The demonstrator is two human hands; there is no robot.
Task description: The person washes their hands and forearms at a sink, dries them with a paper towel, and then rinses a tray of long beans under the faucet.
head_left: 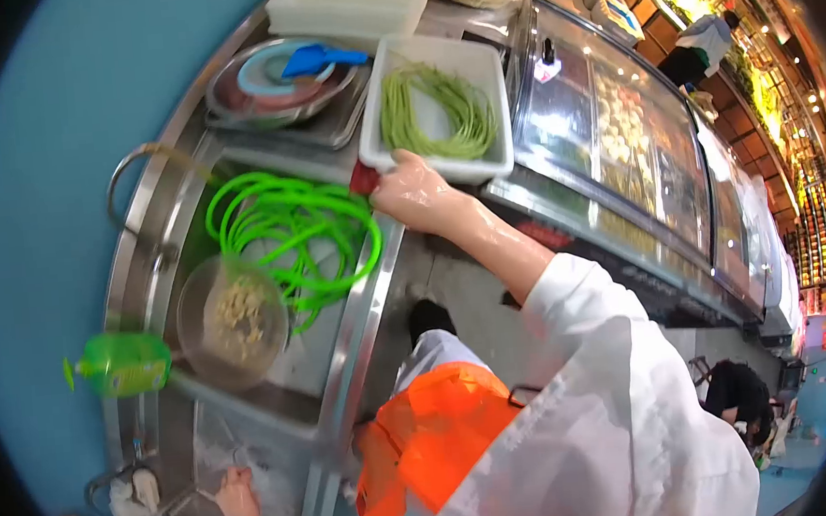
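My right hand [415, 195] is closed at the near-left corner of a white tray [503, 105], its fingertips over the rim. Long green beans [467, 108] lie in a loop inside the tray. A small red object [363, 178], not clear in detail, sits against this hand. At the lower left my left hand [239, 495] is over a metal sink basin, with its fingers partly curled and blurred; whether it holds anything is unclear. Between the hands, a bright green hose [283, 205] is coiled in another basin beside a clear bowl [234, 321] with pale pieces inside.
A blue tool [320, 60] lies on a covered bowl at the back left. A green bottle [125, 364] stands on the sink's left edge. Glass display cases [616, 126] run along the right. Two other people [702, 46] [734, 393] are farther off.
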